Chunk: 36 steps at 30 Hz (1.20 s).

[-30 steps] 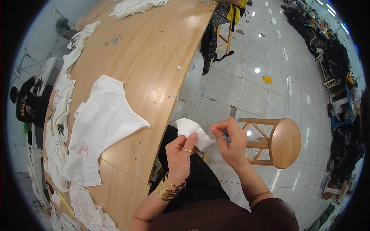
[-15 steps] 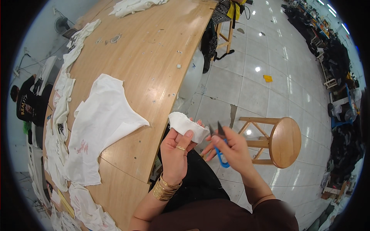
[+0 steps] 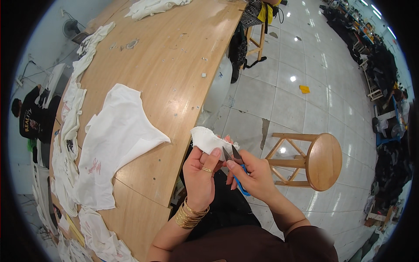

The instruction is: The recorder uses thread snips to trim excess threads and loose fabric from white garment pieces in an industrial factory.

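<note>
A small folded piece of white fabric (image 3: 205,137) with a frayed edge is pinched in my left hand (image 3: 201,174), thumb on top. My right hand (image 3: 257,172) grips blue-handled scissors (image 3: 240,177). Their dark blades are parted and reach the right end of the fabric, close to my left fingertips; whether an edge lies between them I cannot tell. To the left, a larger white garment piece (image 3: 118,144) with a reddish print lies spread on the wooden table (image 3: 174,56).
More white garments (image 3: 70,161) are heaped along the table's left side. A round wooden stool (image 3: 324,161) stands on the tiled floor to my right. Beyond the table at left is a person in black (image 3: 32,115). Another person sits by the far right table edge.
My right hand has moved left with the scissors, bringing the blades from beside the white fabric up to its right end. My left hand has stayed nearly in place.
</note>
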Each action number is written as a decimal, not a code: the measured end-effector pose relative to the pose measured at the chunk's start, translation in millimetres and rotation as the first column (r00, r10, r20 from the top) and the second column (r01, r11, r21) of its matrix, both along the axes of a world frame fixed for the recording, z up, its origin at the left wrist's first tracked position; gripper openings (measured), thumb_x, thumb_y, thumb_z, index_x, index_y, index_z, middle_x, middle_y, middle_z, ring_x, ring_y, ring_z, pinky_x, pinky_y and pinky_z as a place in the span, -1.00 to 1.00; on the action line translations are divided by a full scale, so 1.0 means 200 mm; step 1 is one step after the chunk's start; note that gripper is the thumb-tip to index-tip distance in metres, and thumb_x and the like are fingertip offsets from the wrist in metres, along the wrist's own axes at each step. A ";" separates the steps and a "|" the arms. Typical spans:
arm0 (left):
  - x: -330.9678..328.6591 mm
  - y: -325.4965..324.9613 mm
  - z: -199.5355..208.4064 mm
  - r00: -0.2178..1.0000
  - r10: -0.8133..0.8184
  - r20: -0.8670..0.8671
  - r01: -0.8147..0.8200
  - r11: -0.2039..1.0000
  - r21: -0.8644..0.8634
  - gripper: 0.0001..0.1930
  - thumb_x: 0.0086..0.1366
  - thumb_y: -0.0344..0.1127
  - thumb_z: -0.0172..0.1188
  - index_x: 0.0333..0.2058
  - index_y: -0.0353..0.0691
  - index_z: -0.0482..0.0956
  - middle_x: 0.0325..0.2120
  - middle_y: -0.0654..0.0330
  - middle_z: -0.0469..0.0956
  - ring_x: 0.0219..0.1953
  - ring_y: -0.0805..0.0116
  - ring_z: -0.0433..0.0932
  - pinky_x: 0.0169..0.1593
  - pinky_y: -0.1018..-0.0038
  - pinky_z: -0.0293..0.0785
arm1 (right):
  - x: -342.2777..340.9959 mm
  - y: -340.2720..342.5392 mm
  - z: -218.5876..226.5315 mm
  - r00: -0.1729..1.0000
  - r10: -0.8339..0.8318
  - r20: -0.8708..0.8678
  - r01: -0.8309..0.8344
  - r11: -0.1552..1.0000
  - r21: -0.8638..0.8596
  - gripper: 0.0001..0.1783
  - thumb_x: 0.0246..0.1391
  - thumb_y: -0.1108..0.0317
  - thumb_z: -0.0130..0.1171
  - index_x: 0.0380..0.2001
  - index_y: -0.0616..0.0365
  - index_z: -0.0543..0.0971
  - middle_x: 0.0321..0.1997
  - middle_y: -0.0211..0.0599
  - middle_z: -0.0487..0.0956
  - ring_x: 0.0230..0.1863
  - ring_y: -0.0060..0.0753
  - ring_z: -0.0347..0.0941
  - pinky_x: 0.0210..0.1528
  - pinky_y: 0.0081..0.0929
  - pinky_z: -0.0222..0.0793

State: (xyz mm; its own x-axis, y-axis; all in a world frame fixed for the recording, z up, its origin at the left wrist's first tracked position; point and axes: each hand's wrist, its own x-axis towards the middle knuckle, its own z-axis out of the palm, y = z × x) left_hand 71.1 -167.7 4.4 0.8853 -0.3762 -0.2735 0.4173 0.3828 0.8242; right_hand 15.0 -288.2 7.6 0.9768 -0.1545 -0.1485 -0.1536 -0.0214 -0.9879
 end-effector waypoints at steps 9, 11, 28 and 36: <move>0.00 0.00 0.00 1.000 0.004 0.005 -0.004 1.000 -0.019 -0.70 0.26 -0.40 0.00 -0.04 -0.31 0.33 -0.09 0.05 0.46 -0.15 0.38 0.49 -0.13 0.48 0.45 | 0.00 -0.01 0.00 1.000 -0.003 -0.004 0.003 1.000 0.025 -0.84 0.13 0.35 0.03 -0.35 0.26 0.43 -0.70 -0.36 0.49 -0.71 -0.62 0.41 -0.67 -0.65 0.27; 0.00 0.00 0.00 1.000 0.010 0.007 -0.010 1.000 -0.012 -0.70 0.26 -0.40 0.00 -0.04 -0.31 0.33 -0.09 0.05 0.46 -0.15 0.38 0.49 -0.14 0.49 0.45 | 0.00 -0.01 0.00 1.000 0.000 -0.005 0.000 0.999 0.037 -0.83 0.14 0.35 0.03 -0.34 0.26 0.43 -0.70 -0.36 0.49 -0.71 -0.63 0.41 -0.68 -0.65 0.26; 0.00 -0.02 0.01 0.999 0.010 -0.034 -0.012 0.998 -0.069 -0.72 0.26 -0.38 0.00 -0.06 -0.31 0.34 -0.08 0.04 0.46 -0.23 0.43 0.50 -0.30 0.55 0.45 | 0.00 0.04 -0.04 0.988 -0.071 0.135 0.085 0.991 -0.100 -0.81 0.16 0.38 -0.03 -0.27 0.33 0.38 -0.57 -0.31 0.51 -0.63 -0.60 0.44 -0.67 -0.66 0.34; -0.02 -0.03 0.00 0.997 0.057 -0.049 -0.061 0.996 -0.071 -0.71 0.26 -0.38 0.01 -0.06 -0.31 0.34 -0.09 0.05 0.46 -0.21 0.43 0.49 -0.23 0.53 0.45 | 0.00 0.02 -0.04 0.993 -0.055 0.108 0.066 0.993 -0.101 -0.83 0.15 0.37 0.00 -0.30 0.28 0.40 -0.66 -0.35 0.48 -0.70 -0.60 0.39 -0.69 -0.64 0.27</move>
